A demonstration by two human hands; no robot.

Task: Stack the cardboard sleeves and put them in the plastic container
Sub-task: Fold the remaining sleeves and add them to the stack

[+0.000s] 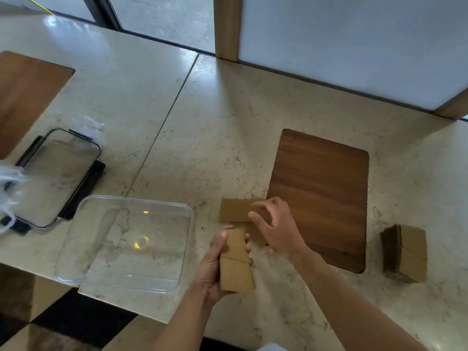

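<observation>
My left hand (215, 269) grips a small stack of brown cardboard sleeves (236, 271) above the marble counter. Just beyond it, a loose flat sleeve (234, 210) lies on the counter. My right hand (276, 228) hovers over that sleeve with its fingers spread, and nothing shows in its grasp. The clear plastic container (83, 211) stands to the left of my hands with nothing inside. A separate bundle of sleeves (405, 253) rests on the counter at the right.
The container's lid (58, 173), clear with dark clips, lies at the far left beside crumpled clear plastic (10, 178). A wooden inset panel (324, 198) is set in the counter behind my right hand. The counter's front edge runs close below the container.
</observation>
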